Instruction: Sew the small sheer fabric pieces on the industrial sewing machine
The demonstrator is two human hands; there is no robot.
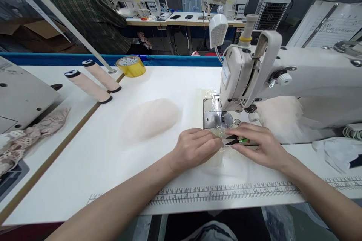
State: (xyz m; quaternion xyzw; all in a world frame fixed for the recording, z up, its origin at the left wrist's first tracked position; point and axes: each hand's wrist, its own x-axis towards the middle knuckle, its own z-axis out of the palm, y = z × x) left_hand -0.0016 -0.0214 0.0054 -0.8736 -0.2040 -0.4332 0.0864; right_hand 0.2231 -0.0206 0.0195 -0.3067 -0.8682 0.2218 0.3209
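Observation:
In front of the sewing machine's needle plate (212,119), my right hand (261,145) grips thread snips (240,141) with black blades and a green part. The blades point left and are slightly apart. My left hand (198,147) is closed just left of the blade tips, its fingers pressed together. What it pinches is hidden; a sheer, pale material (226,165) lies beneath both hands, hard to make out against the white table. The white sewing machine (237,75) stands right behind my hands. A pale, thin, rounded fabric piece (154,118) lies to the left.
Two pale thread cones (90,87) and a yellow tape roll (131,66) lie at the back left. Lace fabric (36,135) sits far left. Pale fabric (279,116) is under the machine arm. A printed ruler (220,194) runs along the front edge. A person (90,22) is across.

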